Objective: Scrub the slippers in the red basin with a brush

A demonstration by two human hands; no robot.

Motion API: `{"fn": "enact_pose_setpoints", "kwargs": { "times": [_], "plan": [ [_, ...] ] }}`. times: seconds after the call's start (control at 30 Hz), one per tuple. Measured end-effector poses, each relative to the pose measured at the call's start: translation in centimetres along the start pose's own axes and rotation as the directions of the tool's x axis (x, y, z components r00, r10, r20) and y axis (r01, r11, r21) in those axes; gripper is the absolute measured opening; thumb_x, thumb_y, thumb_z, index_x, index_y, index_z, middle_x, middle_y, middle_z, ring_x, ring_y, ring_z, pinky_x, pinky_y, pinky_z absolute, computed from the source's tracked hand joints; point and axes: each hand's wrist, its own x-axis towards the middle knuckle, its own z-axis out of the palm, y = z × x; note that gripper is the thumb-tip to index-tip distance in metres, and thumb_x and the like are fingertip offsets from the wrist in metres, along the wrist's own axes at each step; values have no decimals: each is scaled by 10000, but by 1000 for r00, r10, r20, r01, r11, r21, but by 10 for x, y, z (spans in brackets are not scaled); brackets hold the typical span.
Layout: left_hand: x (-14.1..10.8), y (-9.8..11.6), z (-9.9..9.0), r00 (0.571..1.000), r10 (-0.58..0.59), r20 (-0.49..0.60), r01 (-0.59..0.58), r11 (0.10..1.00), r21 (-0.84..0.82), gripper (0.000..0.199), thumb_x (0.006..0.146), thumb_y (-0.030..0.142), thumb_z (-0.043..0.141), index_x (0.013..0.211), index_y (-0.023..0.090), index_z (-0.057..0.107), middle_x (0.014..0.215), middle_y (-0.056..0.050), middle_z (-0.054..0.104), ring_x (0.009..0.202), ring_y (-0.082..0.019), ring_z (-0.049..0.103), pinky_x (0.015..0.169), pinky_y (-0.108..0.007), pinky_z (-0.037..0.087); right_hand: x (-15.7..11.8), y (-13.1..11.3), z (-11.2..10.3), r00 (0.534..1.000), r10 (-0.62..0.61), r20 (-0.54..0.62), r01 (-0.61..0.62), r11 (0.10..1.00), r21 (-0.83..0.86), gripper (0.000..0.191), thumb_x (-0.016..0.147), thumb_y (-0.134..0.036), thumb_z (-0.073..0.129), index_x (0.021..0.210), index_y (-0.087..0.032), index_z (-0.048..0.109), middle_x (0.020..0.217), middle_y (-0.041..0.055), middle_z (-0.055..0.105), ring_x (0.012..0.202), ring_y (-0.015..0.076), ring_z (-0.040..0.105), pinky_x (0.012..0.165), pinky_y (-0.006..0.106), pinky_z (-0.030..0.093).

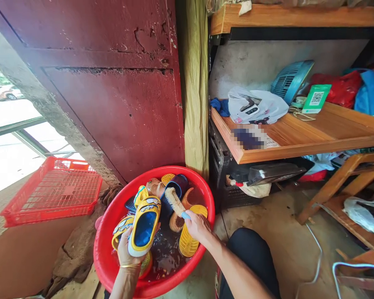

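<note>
My left hand (126, 248) grips a yellow clog (145, 228) with a blue insole, its opening turned up toward me. My right hand (197, 225) is wrapped round the blue handle of a scrubbing brush (174, 200), whose pale bristles are just right of the clog and apart from it. Both hands are over a red basin (99, 249) of dark water. Several shoes lie in the basin, among them a dark blue slipper (180, 185), a brown sandal (156, 187) and a yellow sole (189, 242) under my right hand.
A red plastic crate (68, 189) sits at the left beside the doorway. Behind the basin stands a maroon door (118, 112). To the right, a wooden shelf (314, 145) holds a plastic bag (258, 106) and a blue fan (291, 81). A wooden stool (345, 182) stands at far right.
</note>
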Motion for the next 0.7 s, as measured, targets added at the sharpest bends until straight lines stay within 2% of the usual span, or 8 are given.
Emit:
{"fn": "enact_pose_setpoints", "kwargs": {
  "times": [0.07, 0.13, 0.23, 0.37, 0.47, 0.53, 0.63, 0.7],
  "plan": [
    [2, -6, -1, 998, -51, 31, 52, 998, -39, 577, 793, 392, 651, 1347, 242, 598, 897, -63, 813, 980, -336, 754, 845, -485, 620, 0, -3, 0, 999, -41, -2, 41, 999, 1, 386, 999, -242, 452, 1338, -234, 638, 1182, 80, 756, 1082, 198, 707, 905, 251, 505],
    [4, -9, -3, 993, -112, 33, 111, 993, 24, 601, 785, 309, 680, 1367, 198, 586, 892, -93, 812, 940, -342, 762, 834, -501, 623, -3, -8, 1, 990, -142, 13, 142, 990, 15, 390, 998, -254, 466, 1350, -267, 633, 1200, 53, 752, 1075, 178, 706, 899, 224, 503],
    [5, -11, -6, 988, -151, 25, 147, 982, 122, 625, 756, 216, 690, 1365, 129, 583, 884, -124, 806, 837, -334, 775, 752, -459, 638, -7, -13, 2, 963, -267, 31, 267, 964, 18, 413, 975, -258, 493, 1366, -296, 620, 1154, 34, 767, 1003, 177, 723, 870, 232, 515],
    [7, -12, -3, 991, -92, 98, 67, 969, 236, 698, 703, 168, 712, 1387, 217, 581, 1003, -88, 803, 835, -297, 777, 666, -357, 625, -2, -8, -8, 980, -178, 84, 187, 976, -114, 387, 966, -265, 480, 1302, -327, 661, 1056, 24, 788, 947, 199, 733, 830, 275, 530],
    [6, -18, 1, 996, -44, 81, 20, 960, 280, 791, 667, 152, 747, 1425, 264, 548, 1044, -70, 799, 860, -284, 774, 634, -314, 601, -1, -10, -16, 996, -79, 43, 86, 975, -205, 400, 976, -252, 451, 1318, -282, 658, 1020, 63, 787, 957, 216, 729, 836, 290, 526],
    [5, -23, 3, 999, -8, 48, -6, 959, 284, 816, 663, 145, 756, 1439, 268, 536, 1032, -65, 802, 858, -283, 772, 636, -308, 592, -7, -18, -15, 991, -125, 56, 133, 975, -177, 418, 984, -241, 435, 1352, -268, 632, 1020, 70, 782, 952, 211, 727, 830, 277, 522],
    [3, -27, 4, 997, 36, 61, -51, 964, 261, 779, 658, 137, 754, 1408, 240, 569, 1012, -61, 805, 872, -287, 770, 660, -307, 593, -22, -33, -8, 955, -272, 116, 287, 946, -150, 447, 987, -273, 456, 1417, -325, 565, 1014, 51, 771, 897, 212, 731, 779, 276, 526],
    [2, -26, 3, 995, 60, 76, -77, 966, 248, 750, 658, 127, 756, 1384, 215, 587, 990, -64, 808, 864, -284, 772, 656, -299, 595, -29, -36, -6, 957, -264, 118, 284, 934, -218, 463, 984, -291, 467, 1437, -353, 542, 994, 52, 767, 849, 216, 733, 738, 282, 530]
  ]
}}
